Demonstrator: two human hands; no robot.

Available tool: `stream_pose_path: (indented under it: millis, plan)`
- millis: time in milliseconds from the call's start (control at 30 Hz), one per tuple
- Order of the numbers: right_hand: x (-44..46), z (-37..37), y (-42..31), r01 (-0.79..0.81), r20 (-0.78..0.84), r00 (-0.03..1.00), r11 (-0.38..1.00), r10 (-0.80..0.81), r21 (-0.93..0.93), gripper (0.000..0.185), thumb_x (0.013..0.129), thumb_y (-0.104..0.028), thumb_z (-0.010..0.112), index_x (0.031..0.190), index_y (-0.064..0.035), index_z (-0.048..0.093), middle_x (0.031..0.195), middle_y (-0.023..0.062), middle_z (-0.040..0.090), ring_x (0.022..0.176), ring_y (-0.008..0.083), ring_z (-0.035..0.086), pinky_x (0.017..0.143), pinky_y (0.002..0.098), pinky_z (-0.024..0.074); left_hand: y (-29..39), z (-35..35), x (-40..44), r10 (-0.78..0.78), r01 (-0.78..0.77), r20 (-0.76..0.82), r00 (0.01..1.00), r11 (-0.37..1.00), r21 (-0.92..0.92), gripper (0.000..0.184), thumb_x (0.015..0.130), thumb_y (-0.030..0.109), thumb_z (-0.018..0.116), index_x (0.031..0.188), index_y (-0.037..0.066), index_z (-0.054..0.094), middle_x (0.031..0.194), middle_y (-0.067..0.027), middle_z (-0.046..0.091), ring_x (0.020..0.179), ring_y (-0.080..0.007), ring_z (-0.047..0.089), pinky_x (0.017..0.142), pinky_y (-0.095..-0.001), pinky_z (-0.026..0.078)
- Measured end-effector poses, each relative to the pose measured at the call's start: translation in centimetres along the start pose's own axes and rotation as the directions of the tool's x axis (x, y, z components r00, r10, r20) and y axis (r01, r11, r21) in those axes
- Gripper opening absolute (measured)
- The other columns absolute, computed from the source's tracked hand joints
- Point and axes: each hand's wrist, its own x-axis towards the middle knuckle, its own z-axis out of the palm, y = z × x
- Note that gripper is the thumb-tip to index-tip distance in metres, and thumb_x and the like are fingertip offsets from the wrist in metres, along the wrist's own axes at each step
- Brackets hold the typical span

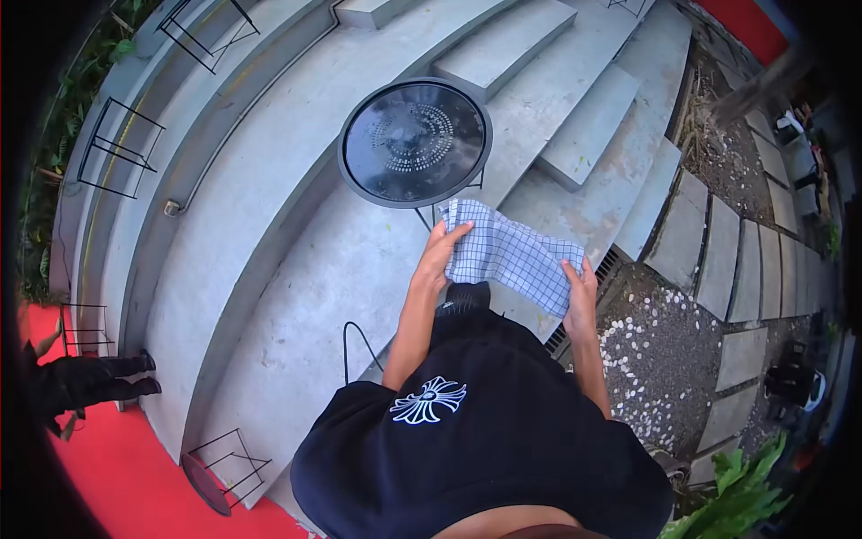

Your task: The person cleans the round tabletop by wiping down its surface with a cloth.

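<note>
Cloth: I see the checked cloth (516, 256) stretched between both hands in front of the wearer, its long axis running from about 10 o'clock to 4 o'clock, with 12 straight ahead of the wearer
Left hand: the left hand (435, 255) has the cloth's 10 o'clock end, thumb laid over the top, fingers closed around the edge
Right hand: the right hand (582, 295) pinches the 4 o'clock end, thumb on the near face, a fingertip showing past the corner
Table: the round black table (416, 142) lies at 11 o'clock from the cloth and nearly 12 from the left hand, which is the nearer of the two; the right hand is further off, with the table at about 10
Gap: the cloth's upper corner comes just beside the table's rim, and I cannot tell whether they touch
Hidden: most fingers behind the cloth, its far face, and much of the table's legs
Cut off: another person (94, 381) between 8 and 9 o'clock, lost into the dark edge
Hard to read: the pale marks on the tabletop, which could be pattern or reflection
</note>
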Motion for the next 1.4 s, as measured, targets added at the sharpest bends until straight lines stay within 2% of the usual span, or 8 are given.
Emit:
stream_pose_path:
  millis: [367, 600, 767, 833, 900, 1033, 1233, 1400]
  plan:
    - [20.3, 5.9, -4.2, 0.078, 0.025, 0.997, 0.997, -0.078, 0.005, 0.046, 0.104, -0.009, 0.061, 0.147, 0.0042, 0.051, 0.134, 0.0105, 0.066, 0.118, 0.0163, 0.066, 0.101, 0.0294, 0.0526, 8.8, 2.9, 19.6, 0.132, -0.115, -0.034, 0.991, 0.942, 0.314, 0.033, 0.096, 0.014, 0.071, 0.126, 0.0, 0.064, 0.113, -0.0068, 0.074, 0.102, -0.0175, 0.07, 0.092, -0.0329, 0.057]
    - [31.6, 18.4, -8.1, 0.183, 0.335, 0.932, 0.976, -0.135, -0.117, 0.064, 0.104, -0.011, 0.063, 0.159, 0.0061, 0.035, 0.15, 0.0149, 0.056, 0.13, 0.0189, 0.06, 0.109, 0.0315, 0.0468, 17.7, -0.2, 21.2, 0.547, -0.458, -0.223, 0.807, 0.818, 0.348, 0.035, 0.098, 0.016, 0.073, 0.126, -0.003, 0.064, 0.117, -0.0095, 0.073, 0.105, -0.0178, 0.068, 0.096, -0.0325, 0.053]
    - [39.5, 21.6, -1.9, 0.089, 0.531, 0.847, 0.981, 0.018, -0.174, 0.049, 0.1, -0.009, 0.066, 0.147, 0.0012, 0.053, 0.138, 0.0128, 0.066, 0.119, 0.0172, 0.065, 0.102, 0.0301, 0.0492, 13.5, -8.4, 21.0, 0.516, -0.321, -0.489, 0.703, 0.844, 0.43, 0.043, 0.094, 0.016, 0.076, 0.129, -0.004, 0.061, 0.112, -0.0128, 0.074, 0.099, -0.0219, 0.071, 0.093, -0.0353, 0.055]
    - [44.8, 18.0, 2.1, 0.238, 0.459, 0.882, 0.744, 0.104, -0.625, 0.056, 0.095, -0.009, 0.072, 0.147, -0.002, 0.053, 0.131, 0.0155, 0.067, 0.119, 0.0241, 0.064, 0.103, 0.0361, 0.0482, 7.1, -9.8, 22.7, 0.512, -0.213, -0.555, 0.655, 0.831, 0.515, 0.048, 0.092, 0.016, 0.077, 0.131, -0.005, 0.06, 0.111, -0.0153, 0.075, 0.097, -0.0259, 0.073, 0.092, -0.0371, 0.056]
    - [47.9, 16.6, 5.6, 0.399, 0.51, 0.859, 0.575, 0.037, -0.714, 0.06, 0.092, -0.009, 0.074, 0.148, -0.0038, 0.052, 0.127, 0.0167, 0.066, 0.119, 0.0287, 0.061, 0.104, 0.0405, 0.0462, 3.9, -10.2, 22.2, 0.437, 0.233, -0.743, 0.506, 0.76, 0.606, 0.057, 0.088, 0.013, 0.078, 0.137, -0.004, 0.054, 0.115, -0.0226, 0.073, 0.106, -0.0374, 0.07, 0.098, -0.0435, 0.053]
    - [47.6, 15.8, 4.3, 0.593, 0.605, 0.795, 0.259, -0.038, -0.763, 0.068, 0.086, -0.008, 0.076, 0.149, -0.0059, 0.05, 0.123, 0.0181, 0.06, 0.118, 0.0384, 0.052, 0.108, 0.0505, 0.0395, -1.7, -9.6, 22.5, 0.586, 0.255, -0.747, 0.314, 0.706, 0.661, 0.061, 0.086, 0.008, 0.076, 0.142, -0.001, 0.051, 0.128, -0.0286, 0.065, 0.119, -0.0453, 0.061, 0.106, -0.0483, 0.047]
    - [48.6, 17.6, 2.7, 0.802, 0.837, 0.537, 0.242, 0.107, -0.546, 0.072, 0.086, -0.011, 0.076, 0.151, -0.0018, 0.045, 0.139, 0.0234, 0.049, 0.125, 0.0425, 0.044, 0.11, 0.0507, 0.0393, -5.0, -4.6, 25.8, 0.46, 0.082, -0.885, -0.074, 0.887, 0.455, 0.063, 0.087, 0.006, 0.073, 0.144, 0.0, 0.047, 0.136, -0.0286, 0.058, 0.128, -0.0448, 0.056, 0.111, -0.0494, 0.042]
    - [49.1, 21.5, 2.5, 0.878, 0.915, 0.369, 0.261, 0.164, -0.401, 0.077, 0.089, -0.015, 0.075, 0.154, 0.0033, 0.038, 0.158, 0.0283, 0.034, 0.137, 0.048, 0.038, 0.119, 0.0533, 0.0334, -4.8, -0.6, 26.9, 0.48, 0.159, -0.877, -0.019, 0.868, 0.471, 0.067, 0.086, 0.002, 0.069, 0.147, -0.005, 0.042, 0.148, -0.0287, 0.048, 0.142, -0.0454, 0.042, 0.121, -0.0511, 0.032]
